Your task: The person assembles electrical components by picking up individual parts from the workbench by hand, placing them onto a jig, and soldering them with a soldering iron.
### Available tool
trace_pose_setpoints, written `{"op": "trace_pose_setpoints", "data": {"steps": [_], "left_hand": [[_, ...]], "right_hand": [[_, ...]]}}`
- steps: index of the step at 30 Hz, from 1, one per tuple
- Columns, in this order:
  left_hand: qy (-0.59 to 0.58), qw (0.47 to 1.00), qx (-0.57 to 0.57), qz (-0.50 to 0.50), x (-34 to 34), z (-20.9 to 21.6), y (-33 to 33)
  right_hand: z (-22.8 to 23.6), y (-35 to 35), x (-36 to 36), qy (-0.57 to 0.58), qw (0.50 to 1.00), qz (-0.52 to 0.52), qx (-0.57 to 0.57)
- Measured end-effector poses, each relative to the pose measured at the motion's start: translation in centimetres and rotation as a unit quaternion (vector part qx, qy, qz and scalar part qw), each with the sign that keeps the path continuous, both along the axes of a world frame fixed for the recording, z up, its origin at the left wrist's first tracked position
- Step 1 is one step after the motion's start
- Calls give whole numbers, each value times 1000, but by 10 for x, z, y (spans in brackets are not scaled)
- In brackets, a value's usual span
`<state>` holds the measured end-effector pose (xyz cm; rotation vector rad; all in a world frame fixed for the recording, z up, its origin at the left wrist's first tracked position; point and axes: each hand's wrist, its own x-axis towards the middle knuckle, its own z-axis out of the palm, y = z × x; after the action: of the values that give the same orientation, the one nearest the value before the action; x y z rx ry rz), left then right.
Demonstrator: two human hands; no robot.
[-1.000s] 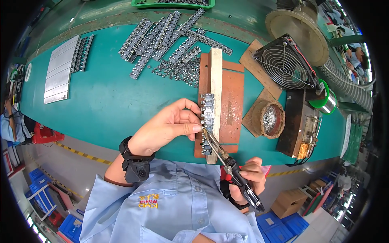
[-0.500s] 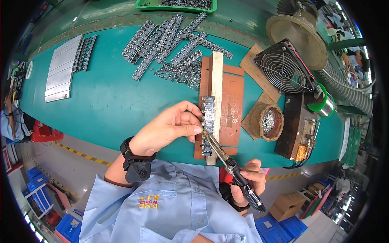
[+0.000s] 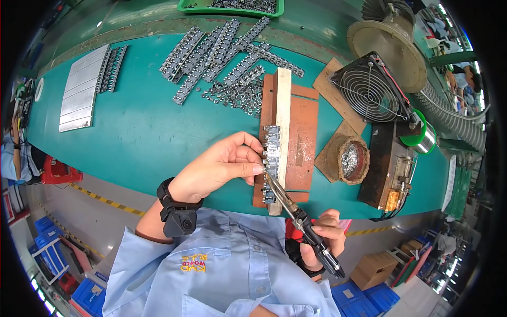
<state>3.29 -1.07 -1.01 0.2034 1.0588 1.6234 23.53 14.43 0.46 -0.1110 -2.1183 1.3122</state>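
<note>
My right hand [image 3: 326, 238] grips a black-handled soldering iron [image 3: 309, 230], whose metal tip slants up and left to the left edge of a strip of small electronic parts [image 3: 272, 140]. That strip lies lengthwise along a pale bar [image 3: 283, 95] on a reddish-brown board [image 3: 303, 137]. My left hand [image 3: 224, 161] is closed, thumb and fingertips pinched together at the strip's left edge, right beside the iron's tip. Whatever sits between those fingertips is too small to make out.
Beyond the board lie a heap of loose small parts [image 3: 237, 95] and several filled strips [image 3: 211, 50]. Metal plates [image 3: 82, 90] lie at left. On the right stand a round pot [image 3: 346, 158], a fan [image 3: 369, 87], a solder spool [image 3: 422, 134] and a dark metal box [image 3: 377, 164].
Hardly anything differs: the soldering iron has shifted very slightly, its tip staying by the strip's edge. My left hand keeps its pinch in the same place.
</note>
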Motion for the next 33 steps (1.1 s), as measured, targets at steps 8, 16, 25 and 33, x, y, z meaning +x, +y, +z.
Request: {"op": "trace_pose_setpoints", "data": {"steps": [8,16,25,33], "left_hand": [[11,1000,5,-2,1,-1,0],[9,1000,4,-1,1,0,-1],[16,1000,-7,3,2,5,0],[260,955,-127,67,-11,10,-15]], "right_hand": [[-2,-1,0,2,1000,-1,-14],[-27,-4,-8,93,983,-95,-125],[-30,-4,-19,61,953,-152,-255],[-33,-2,-13,44,963,-145,-225]]}}
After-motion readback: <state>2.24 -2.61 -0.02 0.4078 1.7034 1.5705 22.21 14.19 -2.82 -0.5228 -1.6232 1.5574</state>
